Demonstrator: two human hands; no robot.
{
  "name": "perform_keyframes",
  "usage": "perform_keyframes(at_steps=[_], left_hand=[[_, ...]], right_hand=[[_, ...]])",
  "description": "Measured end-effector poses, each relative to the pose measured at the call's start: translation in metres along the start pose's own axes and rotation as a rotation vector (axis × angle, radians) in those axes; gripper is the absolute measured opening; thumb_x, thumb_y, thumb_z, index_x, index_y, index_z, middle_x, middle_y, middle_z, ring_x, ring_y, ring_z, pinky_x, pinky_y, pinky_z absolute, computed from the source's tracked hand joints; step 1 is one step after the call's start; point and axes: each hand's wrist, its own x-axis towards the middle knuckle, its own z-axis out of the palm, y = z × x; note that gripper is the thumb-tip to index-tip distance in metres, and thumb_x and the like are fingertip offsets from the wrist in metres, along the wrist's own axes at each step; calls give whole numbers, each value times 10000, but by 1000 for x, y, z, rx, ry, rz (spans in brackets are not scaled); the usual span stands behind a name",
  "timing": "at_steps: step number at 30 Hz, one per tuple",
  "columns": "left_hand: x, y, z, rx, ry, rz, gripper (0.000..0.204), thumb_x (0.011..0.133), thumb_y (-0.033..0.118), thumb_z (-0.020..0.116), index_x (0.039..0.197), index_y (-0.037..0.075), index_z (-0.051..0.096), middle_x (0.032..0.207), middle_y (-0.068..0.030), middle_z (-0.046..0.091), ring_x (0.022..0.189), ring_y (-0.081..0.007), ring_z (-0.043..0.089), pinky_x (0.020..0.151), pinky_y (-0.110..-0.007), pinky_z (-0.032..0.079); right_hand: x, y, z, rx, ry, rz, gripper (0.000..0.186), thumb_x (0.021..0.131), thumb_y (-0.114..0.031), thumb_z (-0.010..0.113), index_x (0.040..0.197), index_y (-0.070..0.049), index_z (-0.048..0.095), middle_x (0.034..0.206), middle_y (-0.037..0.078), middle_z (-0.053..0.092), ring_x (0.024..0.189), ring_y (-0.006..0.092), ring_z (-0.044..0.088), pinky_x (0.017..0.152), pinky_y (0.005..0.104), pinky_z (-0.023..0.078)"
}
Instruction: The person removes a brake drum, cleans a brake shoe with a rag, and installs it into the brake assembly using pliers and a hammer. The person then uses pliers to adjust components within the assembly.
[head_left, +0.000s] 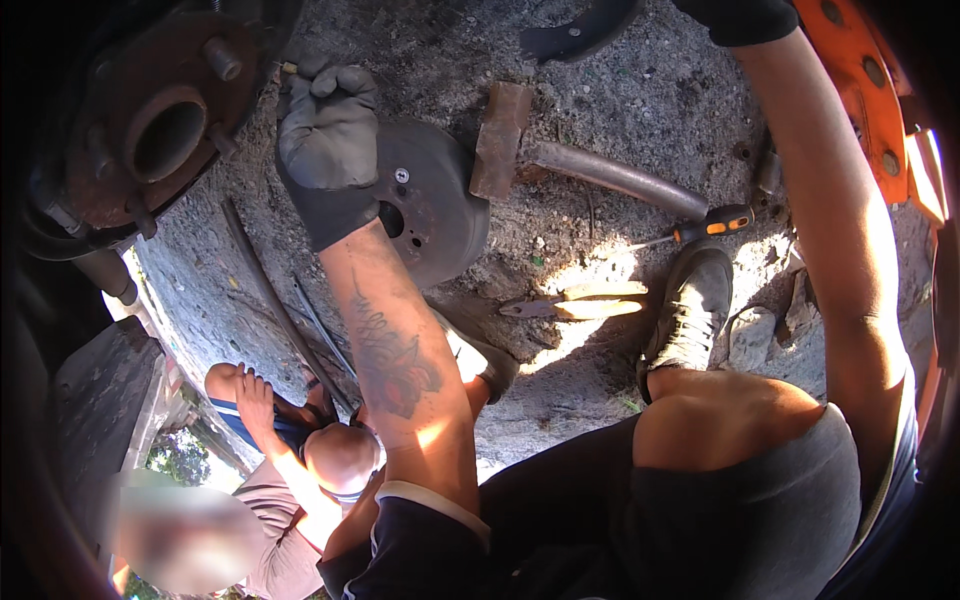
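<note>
My left hand (328,130), in a grey glove with a dark cuff, is raised beside the rusty wheel hub (120,185). Its fingers are curled closed, and a small yellowish tip (290,68) shows by them; what they grip cannot be made out. Behind that wrist a dark brake drum (445,215) lies on the ground. My right hand (742,18) reaches past the upper edge, so only part of its dark glove shows and the fingers are hidden. Nearest to it are a curved dark metal piece (580,32), perhaps a brake shoe, and an orange metal part (858,75).
A sledgehammer (610,178), an orange-and-black screwdriver (712,222) and yellow-handled pliers (575,304) lie on the gritty ground. My shoe (697,305) is beside them. A long dark bar (265,275) lies left of my forearm. Another person (285,520) is at lower left.
</note>
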Motion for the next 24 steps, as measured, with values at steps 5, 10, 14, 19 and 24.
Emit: perform_keyframes(at_steps=[5, 10, 14, 19, 24], left_hand=[[8, 8, -2, -36, -29, -16, 268, 910, 23, 438, 1135, 41, 581, 922, -47, 559, 735, -161, 539, 834, -385, 465], [12, 3, -6, -96, -28, -62, 213, 967, 53, 433, 1107, 62, 593, 910, -34, 574, 717, -150, 546, 806, -377, 484], [14, -1, 7, -387, -33, -232, 198, 1002, 77, 429, 1107, 71, 596, 912, -30, 576, 706, -137, 544, 790, -369, 483], [21, 9, -1, -199, -102, -132, 211, 1000, 63, 411, 1112, 77, 590, 908, -29, 577, 701, -129, 541, 792, -360, 471], [16, 7, 5, -210, -104, -105, 234, 977, 22, 395, 1105, 82, 582, 917, -26, 576, 688, -131, 545, 783, -357, 470]], right_hand=[[16, 14, -26, 92, -316, -63, 367, 1011, -293, 619, 1041, 66, 691, 841, 52, 664, 770, 87, 569, 720, 253, 500], [9, -2, -34, -90, -295, -71, 380, 1011, -312, 617, 1049, 59, 689, 784, 39, 630, 756, 104, 575, 695, 261, 501], [12, 11, -47, -223, -228, -362, 383, 1006, -318, 620, 1071, 54, 684, 802, 49, 644, 760, 115, 596, 687, 263, 508], [5, -7, -39, 53, -201, 91, 395, 1003, -327, 622, 1081, 56, 680, 839, 75, 669, 776, 121, 613, 686, 269, 511], [7, 6, -43, -110, -313, -202, 340, 1030, -219, 563, 1239, 37, 646, 969, 113, 690, 825, 142, 644, 777, 284, 551]])
